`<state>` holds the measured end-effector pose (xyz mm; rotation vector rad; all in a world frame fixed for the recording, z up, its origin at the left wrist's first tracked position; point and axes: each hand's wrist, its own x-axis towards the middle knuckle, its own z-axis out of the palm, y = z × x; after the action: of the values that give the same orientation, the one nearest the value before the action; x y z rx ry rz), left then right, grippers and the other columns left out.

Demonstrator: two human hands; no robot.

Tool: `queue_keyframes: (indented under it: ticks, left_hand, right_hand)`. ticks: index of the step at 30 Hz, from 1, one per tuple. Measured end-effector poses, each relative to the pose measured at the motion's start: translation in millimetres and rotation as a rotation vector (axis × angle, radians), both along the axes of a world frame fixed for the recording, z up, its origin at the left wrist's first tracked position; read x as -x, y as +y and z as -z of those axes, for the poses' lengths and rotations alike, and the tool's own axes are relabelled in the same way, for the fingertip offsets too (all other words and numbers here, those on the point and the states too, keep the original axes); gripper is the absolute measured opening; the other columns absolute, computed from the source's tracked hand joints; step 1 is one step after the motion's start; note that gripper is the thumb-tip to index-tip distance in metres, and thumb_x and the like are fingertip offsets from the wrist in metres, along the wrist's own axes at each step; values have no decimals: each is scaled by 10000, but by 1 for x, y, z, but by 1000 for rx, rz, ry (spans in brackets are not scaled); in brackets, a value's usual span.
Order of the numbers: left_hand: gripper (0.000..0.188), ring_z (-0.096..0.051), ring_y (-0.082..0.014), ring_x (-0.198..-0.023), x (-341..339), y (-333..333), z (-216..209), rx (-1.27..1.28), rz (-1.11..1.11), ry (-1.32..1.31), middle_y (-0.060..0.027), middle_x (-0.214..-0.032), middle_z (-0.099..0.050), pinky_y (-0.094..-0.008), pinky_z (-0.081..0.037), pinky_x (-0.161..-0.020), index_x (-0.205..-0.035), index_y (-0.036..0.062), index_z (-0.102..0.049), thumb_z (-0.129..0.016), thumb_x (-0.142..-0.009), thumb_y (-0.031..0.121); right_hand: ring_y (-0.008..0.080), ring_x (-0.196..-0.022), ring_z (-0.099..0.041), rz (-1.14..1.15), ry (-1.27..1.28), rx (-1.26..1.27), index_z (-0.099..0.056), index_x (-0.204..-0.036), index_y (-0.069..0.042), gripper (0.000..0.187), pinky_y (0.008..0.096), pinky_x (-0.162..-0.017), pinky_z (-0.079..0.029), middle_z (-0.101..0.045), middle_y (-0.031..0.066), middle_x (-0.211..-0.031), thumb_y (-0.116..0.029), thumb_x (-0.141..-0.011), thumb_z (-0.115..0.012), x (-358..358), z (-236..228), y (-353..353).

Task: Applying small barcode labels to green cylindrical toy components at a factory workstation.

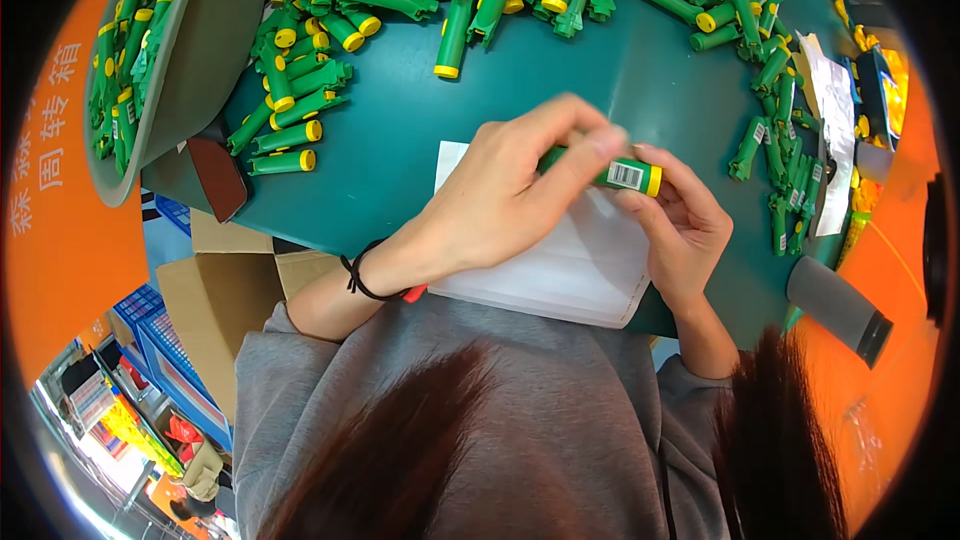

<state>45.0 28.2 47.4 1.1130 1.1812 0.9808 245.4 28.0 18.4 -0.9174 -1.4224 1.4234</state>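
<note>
A green plastic tube [600,178] with a yellow end cap and a white barcode label is held in front of my chest, lying nearly level. My right hand [688,225] pinches its yellow-capped end between thumb and fingers. Across the other end lies my left hand [525,175], closed round the tube, its thumb close to the label and its fingertips slightly blurred. That end is mostly hidden behind the hand. Below both hands, a white sheet [560,280] rests on the green tabletop [390,140] near its front edge.
Many similar tubes [490,0] are heaped along the table's far side. Several labelled ones [790,180] lie at the right, near a grey cylinder [838,310]. A bin of tubes [195,70] stands at the left, with an open cardboard box [215,310] below.
</note>
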Motion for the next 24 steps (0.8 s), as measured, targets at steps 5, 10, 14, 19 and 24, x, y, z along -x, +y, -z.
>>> queue_keyframes:
  ticks: [5, 10, 14, 19, 24]
  left_hand:
    - [264, -530, -22, -683, 6, 5, 7, -3, 186, 196, 21, -716, -639, -209, -414, -588, -934, 4, -704, -684, -979, 264]
    - [272, -528, -59, -629, 14, 2, 6, -129, 72, 153, -16, -678, -638, -259, -414, -554, -928, 21, -744, -678, -973, 281]
    - [232, -645, -108, -816, 119, 4, -27, -841, -423, 949, -73, -916, -726, -277, -510, -720, -1079, 0, -713, -565, -1014, 167]
    - [198, -672, -260, -925, 209, 18, -72, -1054, -1066, 1549, -100, -988, -730, -344, -512, -847, -1089, 54, -742, -608, -955, 111]
    - [298, -620, -249, -1037, 63, -17, 12, -755, -3, 892, -24, -1079, -655, -370, -512, -868, -1111, 134, -715, -778, -822, 174]
  right_hand:
    - [193, -1073, -654, -25, -83, -28, -609, -1290, 77, 446, 305, -932, -541, -656, 165, -1244, 112, -858, -711, 2, 6, 0]
    - [191, -1104, -641, -13, -54, -27, -618, -1277, 79, 430, 311, -952, -532, -638, 155, -1278, 49, -864, -733, 3, 5, -1]
    - [260, -1121, -593, -16, -546, -339, -658, -1224, -7, 498, 390, -1014, -437, -659, 116, -1195, -133, -778, -839, -6, -25, 20]
    - [245, -994, -563, -196, -928, -480, -719, -1052, -80, 372, 367, -913, -419, -667, 61, -975, -184, -724, -861, -10, -14, 25]
    - [200, -903, -568, -186, -820, -175, -744, -982, -57, 241, 317, -859, -413, -664, 56, -868, -154, -776, -825, -5, -3, 26]
